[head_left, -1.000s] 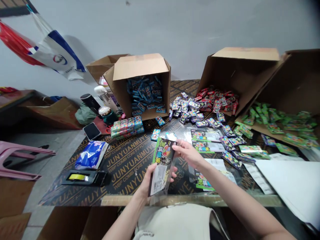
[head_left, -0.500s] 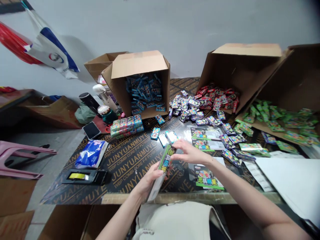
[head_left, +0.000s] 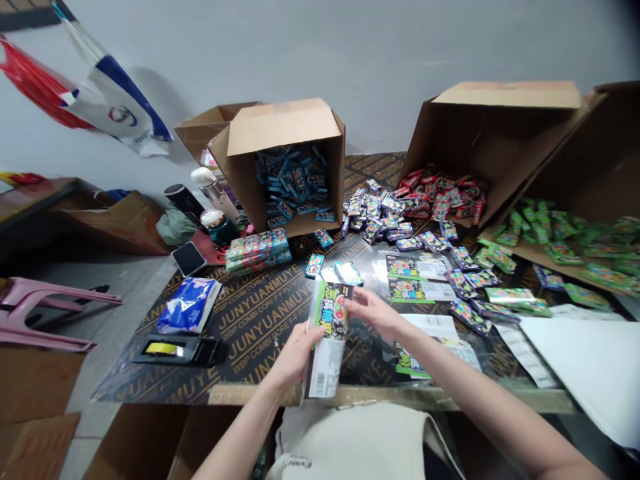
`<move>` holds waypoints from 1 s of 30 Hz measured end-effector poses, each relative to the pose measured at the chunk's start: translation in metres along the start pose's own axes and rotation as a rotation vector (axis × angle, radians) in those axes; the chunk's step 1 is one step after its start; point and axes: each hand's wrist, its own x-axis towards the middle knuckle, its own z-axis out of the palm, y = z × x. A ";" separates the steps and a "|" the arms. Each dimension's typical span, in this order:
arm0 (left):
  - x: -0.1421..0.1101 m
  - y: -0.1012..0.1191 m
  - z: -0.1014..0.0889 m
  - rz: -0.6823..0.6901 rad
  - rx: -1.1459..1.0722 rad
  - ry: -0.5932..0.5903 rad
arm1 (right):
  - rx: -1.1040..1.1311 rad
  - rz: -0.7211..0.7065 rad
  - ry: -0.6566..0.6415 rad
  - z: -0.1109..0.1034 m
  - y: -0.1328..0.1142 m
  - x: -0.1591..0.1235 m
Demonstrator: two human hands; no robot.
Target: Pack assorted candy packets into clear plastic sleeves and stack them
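My left hand grips a clear plastic bag by its left side, thumb on the front. The bag is printed with colourful lettering and candy pictures on a black and green panel, with a barcode low down. My right hand has its bent fingers at the bag's upper right edge, near the top; the fingertips are partly hidden. Just beyond the bag lie a few small blue candy packets. More printed bags lie flat to the right, and one is partly under my right forearm.
Open cartons hold blue packets, red packets and green packets. Purple packets are heaped between them. On the left are a tape dispenser, a blue tissue pack, a phone and stacked candy packs.
The bag has turned from edge-on so its printed front faces me more. My right hand has shifted slightly right and down, to the bag's upper right edge.
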 end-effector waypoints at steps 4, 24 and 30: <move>0.007 -0.003 -0.003 0.142 0.317 0.021 | 0.051 0.039 -0.091 0.001 0.005 -0.001; 0.025 -0.027 0.008 0.089 0.016 -0.196 | 0.119 -0.098 0.388 -0.006 0.025 -0.008; 0.038 -0.004 0.039 0.115 -0.521 0.217 | 0.175 -0.157 0.495 0.026 0.028 -0.019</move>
